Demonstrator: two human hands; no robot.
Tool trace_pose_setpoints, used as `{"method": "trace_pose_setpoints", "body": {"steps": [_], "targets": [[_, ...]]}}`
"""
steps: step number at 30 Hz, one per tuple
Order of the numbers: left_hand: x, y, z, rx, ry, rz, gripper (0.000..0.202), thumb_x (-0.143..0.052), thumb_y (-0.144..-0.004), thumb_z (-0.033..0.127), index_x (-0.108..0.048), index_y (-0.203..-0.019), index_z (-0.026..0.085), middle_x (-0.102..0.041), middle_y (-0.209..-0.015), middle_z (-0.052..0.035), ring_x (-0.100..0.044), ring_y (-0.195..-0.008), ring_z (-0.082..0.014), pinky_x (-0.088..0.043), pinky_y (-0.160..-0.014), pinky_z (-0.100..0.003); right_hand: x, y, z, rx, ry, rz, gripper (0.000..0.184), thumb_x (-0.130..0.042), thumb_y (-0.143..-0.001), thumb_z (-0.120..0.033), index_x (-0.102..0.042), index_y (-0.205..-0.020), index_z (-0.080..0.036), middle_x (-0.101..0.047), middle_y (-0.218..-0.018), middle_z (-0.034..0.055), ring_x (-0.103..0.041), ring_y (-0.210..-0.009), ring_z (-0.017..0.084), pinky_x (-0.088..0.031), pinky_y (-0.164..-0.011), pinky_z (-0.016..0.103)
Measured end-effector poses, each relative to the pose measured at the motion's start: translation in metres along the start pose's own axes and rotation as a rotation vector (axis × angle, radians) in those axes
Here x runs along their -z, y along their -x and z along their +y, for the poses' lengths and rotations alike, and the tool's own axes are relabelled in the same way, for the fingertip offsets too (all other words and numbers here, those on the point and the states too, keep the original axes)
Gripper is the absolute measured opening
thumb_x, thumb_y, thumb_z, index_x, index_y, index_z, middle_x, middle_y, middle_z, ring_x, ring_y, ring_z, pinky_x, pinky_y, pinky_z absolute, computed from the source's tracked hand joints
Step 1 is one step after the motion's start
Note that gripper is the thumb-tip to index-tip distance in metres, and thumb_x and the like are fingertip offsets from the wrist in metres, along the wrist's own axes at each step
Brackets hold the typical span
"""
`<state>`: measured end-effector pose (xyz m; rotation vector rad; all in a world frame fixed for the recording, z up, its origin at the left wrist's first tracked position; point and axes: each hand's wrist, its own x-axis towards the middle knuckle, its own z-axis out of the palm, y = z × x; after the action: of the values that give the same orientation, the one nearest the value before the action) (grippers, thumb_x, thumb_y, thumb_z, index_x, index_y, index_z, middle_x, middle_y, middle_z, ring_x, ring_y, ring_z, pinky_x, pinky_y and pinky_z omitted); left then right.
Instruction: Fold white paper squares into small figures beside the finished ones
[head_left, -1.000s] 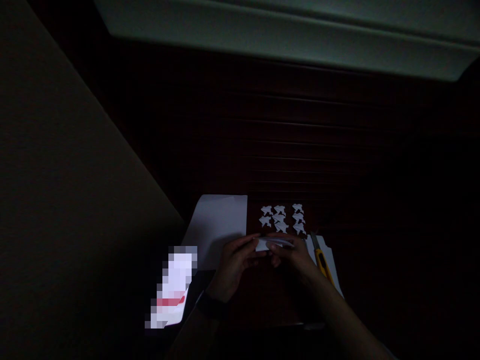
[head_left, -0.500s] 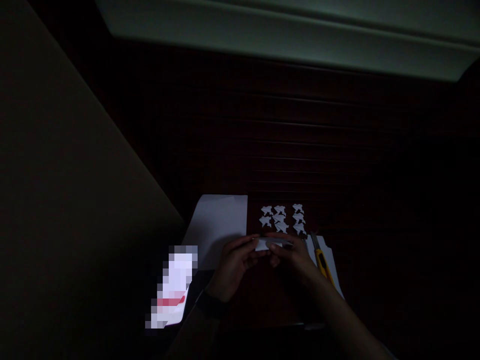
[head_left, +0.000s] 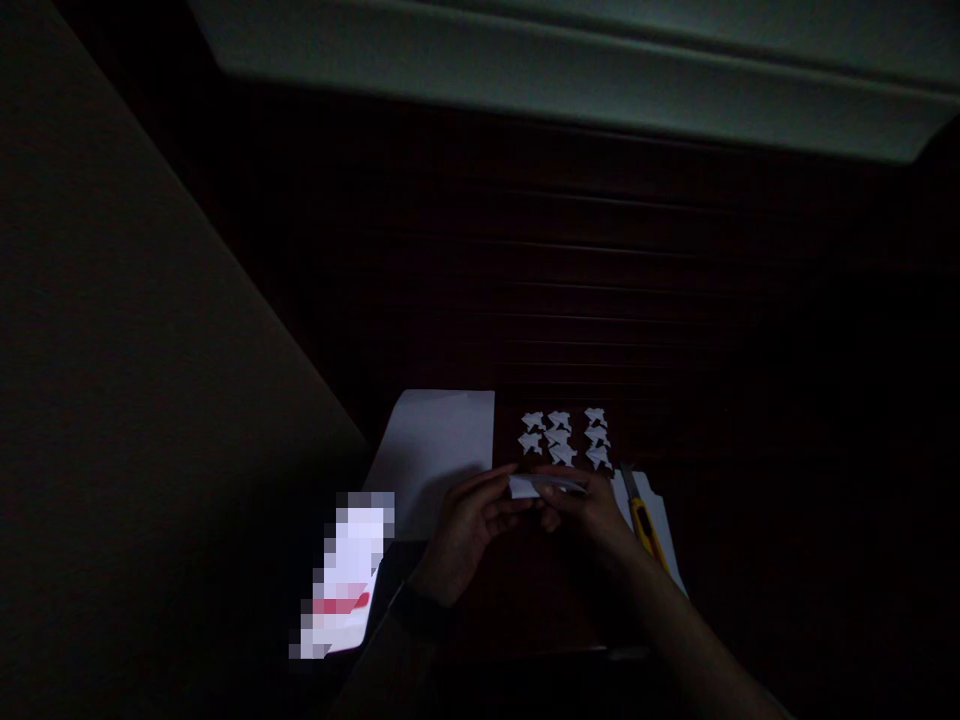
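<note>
Folded paper (head_left: 527, 487) sits between our two hands, raised a little over the dark tabletop (head_left: 529, 590) and short of the small figures beyond it. Nearest to us, at the lower left, glows a bright screen (head_left: 352, 575), its content blurred into blocks, and a dark band (head_left: 424, 612) circles the left wrist. The left hand (head_left: 463, 525) has thumb and forefinger together at the paper's left end, its lower fingers loosely curled beneath; the right hand (head_left: 596, 505) clamps the other end, thumb on the near face and fingers behind. Compared with half a second ago, little differs: the left thumb appears to have drawn back slightly toward the edge, baring a bit more white, and everything else lies as it did. We judge this a small change of grip in the folding, with the piece not yet laid down; the crease itself is too dim to tell. Just past the right hand, a yellow cutter (head_left: 646, 535) rests on white paper (head_left: 665, 512). Farther off lie a large white sheet (head_left: 450, 430) at left and, beside it, small paper figures (head_left: 557, 437) in three columns. Farthest, a pale panel (head_left: 562, 85) crosses the top.
</note>
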<state>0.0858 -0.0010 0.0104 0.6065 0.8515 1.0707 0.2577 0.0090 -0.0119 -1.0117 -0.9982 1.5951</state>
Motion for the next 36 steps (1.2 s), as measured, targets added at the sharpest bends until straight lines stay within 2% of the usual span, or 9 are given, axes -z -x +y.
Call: {"method": "trace_pose_setpoints", "body": {"steps": [3, 8, 15, 20, 28, 32, 36], "targets": [[0.003, 0.001, 0.001, 0.007, -0.098, 0.025, 0.033, -0.057, -0.077, 0.033, -0.061, -0.104, 0.015, -0.064, -0.104, -0.0129, -0.065, -0.082, -0.0234, -0.048, -0.06, -0.027, 0.001, -0.001, 0.001, -0.006, -0.001, 0.013, 0.037, -0.069, -0.069, -0.026, -0.059, -0.101, -0.012, -0.062, -0.066, 0.0036, -0.057, -0.047, 0.011, -0.047, -0.044, 0.023], [0.002, 0.003, -0.002, 0.029, -0.249, 0.038, 0.034, -0.06, -0.074, 0.037, -0.062, -0.1, 0.015, -0.065, -0.102, -0.0143, -0.065, -0.08, -0.0241, -0.046, -0.053, -0.023, 0.0, -0.001, 0.0, -0.014, 0.033, -0.002, 0.037, -0.07, -0.068, -0.026, -0.058, -0.1, -0.013, -0.063, -0.069, 0.0039, -0.059, -0.049, 0.012, -0.048, -0.046, 0.023], [0.002, 0.0, -0.005, -0.037, -0.238, 0.09, 0.039, -0.062, -0.073, 0.032, -0.058, -0.108, 0.016, -0.064, -0.103, -0.0134, -0.064, -0.086, -0.025, -0.051, -0.067, -0.032, -0.005, 0.002, -0.004, 0.026, 0.182, -0.016, 0.038, -0.069, -0.068, -0.028, -0.059, -0.1, -0.012, -0.063, -0.06, 0.0016, -0.057, -0.047, 0.012, -0.048, -0.046, 0.024], [0.005, -0.002, -0.008, -0.062, -0.276, 0.124, 0.031, -0.064, -0.071, 0.03, -0.063, -0.097, 0.013, -0.066, -0.096, -0.013, -0.063, -0.086, -0.025, -0.052, -0.066, -0.032, -0.007, 0.003, -0.005, 0.034, 0.222, -0.043, 0.036, -0.068, -0.068, -0.029, -0.059, -0.098, -0.011, -0.062, -0.057, 0.0013, -0.058, -0.046, 0.013, -0.049, -0.045, 0.024], [0.01, -0.003, -0.014, 0.014, -0.063, 0.088, 0.02, -0.068, -0.067, 0.025, -0.061, -0.081, 0.013, -0.066, -0.092, -0.0118, -0.064, -0.083, -0.0246, -0.051, -0.074, -0.037, -0.007, -0.001, 0.006, 0.035, 0.048, -0.009, 0.041, -0.069, -0.068, -0.028, -0.054, -0.103, -0.014, -0.064, -0.077, 0.0056, -0.061, -0.052, 0.014, -0.05, -0.044, 0.023], [0.011, -0.005, -0.016, 0.049, -0.059, 0.11, 0.021, -0.07, -0.066, 0.024, -0.06, -0.081, 0.013, -0.066, -0.09, -0.0116, -0.064, -0.082, -0.0236, -0.051, -0.075, -0.037, -0.004, -0.006, 0.014, -0.023, -0.022, 0.048, 0.033, -0.071, -0.065, -0.027, -0.056, -0.091, -0.013, -0.063, -0.069, 0.0035, -0.06, -0.049, 0.013, -0.048, -0.04, 0.021], [0.011, -0.004, -0.018, 0.065, -0.087, 0.121, 0.022, -0.07, -0.066, 0.026, -0.059, -0.081, 0.014, -0.066, -0.089, -0.0114, -0.064, -0.081, -0.0232, -0.051, -0.073, -0.037, 0.001, -0.01, 0.017, -0.134, -0.063, 0.093, 0.028, -0.071, -0.064, -0.028, -0.058, -0.082, -0.01, -0.063, -0.067, 0.0051, -0.059, -0.046, 0.013, -0.047, -0.037, 0.02]]}}
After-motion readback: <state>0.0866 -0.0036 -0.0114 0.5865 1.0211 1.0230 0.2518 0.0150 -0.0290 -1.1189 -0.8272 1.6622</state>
